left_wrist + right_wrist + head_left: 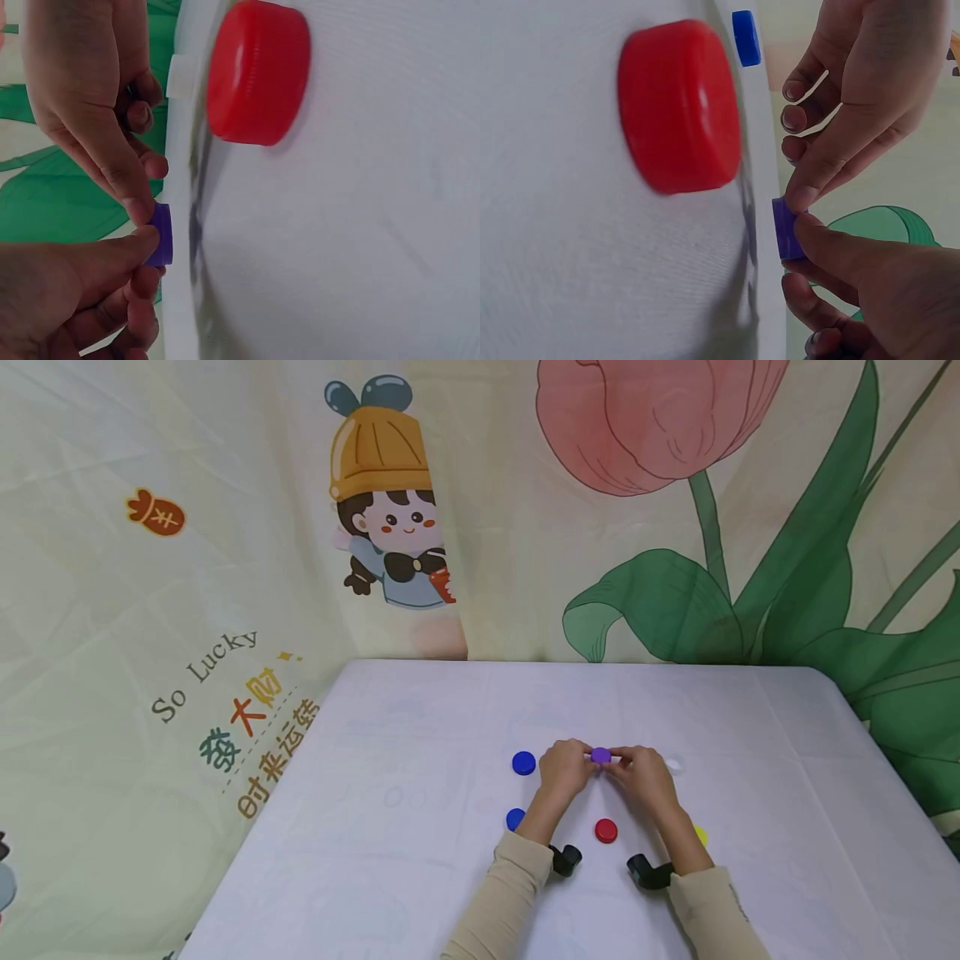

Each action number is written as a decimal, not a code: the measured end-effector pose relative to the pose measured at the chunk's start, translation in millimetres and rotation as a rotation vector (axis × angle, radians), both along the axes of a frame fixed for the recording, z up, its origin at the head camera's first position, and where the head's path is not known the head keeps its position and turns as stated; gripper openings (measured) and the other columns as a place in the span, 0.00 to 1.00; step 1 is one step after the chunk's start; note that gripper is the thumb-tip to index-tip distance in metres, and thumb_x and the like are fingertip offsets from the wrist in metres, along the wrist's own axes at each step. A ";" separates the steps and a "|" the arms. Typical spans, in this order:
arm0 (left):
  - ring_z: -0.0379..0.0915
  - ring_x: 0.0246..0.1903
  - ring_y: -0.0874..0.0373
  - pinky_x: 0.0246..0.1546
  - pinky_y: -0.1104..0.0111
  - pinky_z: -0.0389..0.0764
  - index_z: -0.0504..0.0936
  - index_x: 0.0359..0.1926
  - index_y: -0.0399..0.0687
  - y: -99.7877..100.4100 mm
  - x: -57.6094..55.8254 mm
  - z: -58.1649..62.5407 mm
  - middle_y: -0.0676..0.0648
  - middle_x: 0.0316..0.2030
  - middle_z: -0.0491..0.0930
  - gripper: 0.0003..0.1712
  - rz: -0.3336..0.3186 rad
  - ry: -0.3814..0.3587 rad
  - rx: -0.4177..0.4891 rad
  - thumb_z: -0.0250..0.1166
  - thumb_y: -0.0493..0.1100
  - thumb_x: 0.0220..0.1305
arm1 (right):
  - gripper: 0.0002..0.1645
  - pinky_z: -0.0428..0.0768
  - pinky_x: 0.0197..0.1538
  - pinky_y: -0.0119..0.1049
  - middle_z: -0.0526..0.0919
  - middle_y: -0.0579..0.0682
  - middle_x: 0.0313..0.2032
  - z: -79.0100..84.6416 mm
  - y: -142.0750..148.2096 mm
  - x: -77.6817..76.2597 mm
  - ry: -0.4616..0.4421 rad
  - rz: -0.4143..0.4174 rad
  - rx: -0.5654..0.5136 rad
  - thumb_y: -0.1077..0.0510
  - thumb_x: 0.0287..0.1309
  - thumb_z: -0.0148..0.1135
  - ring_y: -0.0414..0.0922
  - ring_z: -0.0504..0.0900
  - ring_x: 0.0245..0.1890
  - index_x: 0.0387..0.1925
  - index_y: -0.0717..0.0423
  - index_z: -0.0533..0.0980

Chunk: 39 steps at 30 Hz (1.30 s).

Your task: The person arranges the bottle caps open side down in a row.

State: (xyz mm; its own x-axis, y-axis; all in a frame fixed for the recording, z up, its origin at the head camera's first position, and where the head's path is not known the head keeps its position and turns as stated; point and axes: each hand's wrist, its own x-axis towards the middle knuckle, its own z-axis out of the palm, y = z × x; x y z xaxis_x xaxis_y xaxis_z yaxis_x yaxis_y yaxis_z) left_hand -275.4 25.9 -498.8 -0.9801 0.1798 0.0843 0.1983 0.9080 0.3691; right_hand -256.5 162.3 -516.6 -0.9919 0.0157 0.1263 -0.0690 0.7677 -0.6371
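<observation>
A small purple cap [601, 755] sits on the white table [420, 793], just beyond its middle. My left hand [581, 762] pinches it from the left and my right hand [619, 762] from the right, fingertips meeting on its rim. In the left wrist view the purple cap [161, 234] is squeezed between my left hand [142, 244] below and my right hand [139, 206] above. In the right wrist view the purple cap [784, 229] lies between my right hand [804, 236] and my left hand [802, 196]. A red cap [606, 831] lies just in front of both hands.
Two blue caps [523, 762] [515, 819] lie left of my left hand. A white cap [674, 765] is just right of my right hand, and a yellow cap [701, 835] peeks out beside my right forearm. A printed curtain [225, 568] hangs behind the table.
</observation>
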 end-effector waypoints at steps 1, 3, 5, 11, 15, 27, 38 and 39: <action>0.79 0.33 0.55 0.24 0.68 0.73 0.87 0.39 0.56 0.4 -0.4 -1.5 0.52 0.35 0.84 0.14 0.003 0.001 -0.011 0.69 0.53 0.52 | 0.18 0.67 0.32 0.38 0.76 0.51 0.24 -1.2 -0.1 -0.5 -0.014 0.003 0.001 0.57 0.52 0.67 0.48 0.70 0.29 0.44 0.62 0.80; 0.79 0.32 0.55 0.23 0.68 0.73 0.87 0.39 0.56 1.4 -1.0 -4.4 0.52 0.34 0.84 0.13 0.004 0.000 -0.034 0.69 0.53 0.52 | 0.18 0.67 0.32 0.38 0.76 0.51 0.24 -2.9 -0.5 -1.4 -0.053 -0.001 -0.005 0.57 0.53 0.66 0.48 0.69 0.29 0.45 0.62 0.80; 0.79 0.31 0.56 0.23 0.68 0.72 0.87 0.38 0.56 2.3 -1.1 -6.8 0.53 0.32 0.83 0.13 0.006 -0.002 -0.051 0.69 0.53 0.52 | 0.18 0.66 0.31 0.37 0.75 0.50 0.23 -4.6 -0.8 -1.7 -0.085 -0.003 -0.010 0.57 0.54 0.65 0.48 0.69 0.29 0.46 0.61 0.80; 0.78 0.27 0.57 0.20 0.69 0.69 0.87 0.35 0.57 1.8 -0.9 -10.3 0.52 0.28 0.83 0.11 -0.011 0.025 -0.088 0.69 0.54 0.52 | 0.21 0.65 0.29 0.36 0.74 0.50 0.24 -8.3 -1.5 0.1 -0.117 -0.010 -0.001 0.55 0.55 0.64 0.47 0.68 0.28 0.50 0.60 0.78; 0.77 0.27 0.57 0.20 0.68 0.71 0.87 0.35 0.56 1.3 -1.9 -9.1 0.52 0.27 0.82 0.13 -0.020 0.024 -0.121 0.71 0.54 0.49 | 0.23 0.66 0.30 0.37 0.73 0.50 0.23 -9.9 -0.9 0.6 -0.109 -0.010 0.017 0.54 0.54 0.65 0.47 0.68 0.29 0.50 0.61 0.77; 0.77 0.37 0.58 0.30 0.67 0.76 0.83 0.45 0.55 18.9 3.2 32.5 0.52 0.38 0.82 0.22 -0.037 0.024 -0.119 0.72 0.53 0.47 | 0.19 0.70 0.32 0.41 0.77 0.52 0.26 17.2 23.9 15.6 -0.011 -0.030 0.050 0.59 0.51 0.67 0.50 0.71 0.30 0.45 0.64 0.79; 0.77 0.36 0.59 0.22 0.70 0.72 0.82 0.48 0.58 74.6 -9.9 49.9 0.57 0.41 0.82 0.22 -0.092 -0.104 0.001 0.67 0.58 0.53 | 0.23 0.71 0.32 0.46 0.79 0.57 0.32 -12.9 97.8 -19.8 0.029 -0.134 0.043 0.49 0.54 0.65 0.54 0.71 0.35 0.49 0.57 0.78; 0.77 0.36 0.59 0.23 0.70 0.73 0.82 0.48 0.59 80.3 -10.7 48.1 0.57 0.41 0.81 0.21 -0.091 -0.115 0.003 0.67 0.58 0.53 | 0.24 0.71 0.32 0.47 0.79 0.56 0.33 -22.9 107.2 -24.8 0.046 -0.135 0.054 0.48 0.54 0.65 0.54 0.71 0.35 0.50 0.57 0.77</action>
State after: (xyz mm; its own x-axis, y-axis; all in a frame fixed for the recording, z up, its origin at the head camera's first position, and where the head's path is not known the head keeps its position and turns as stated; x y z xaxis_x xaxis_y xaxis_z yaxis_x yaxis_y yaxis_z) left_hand -286.1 106.2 -450.7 -0.9629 0.2687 -0.0264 0.2366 0.8868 0.3971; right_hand -281.3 269.5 -539.5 -0.9744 0.1403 0.1755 0.0090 0.8049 -0.5933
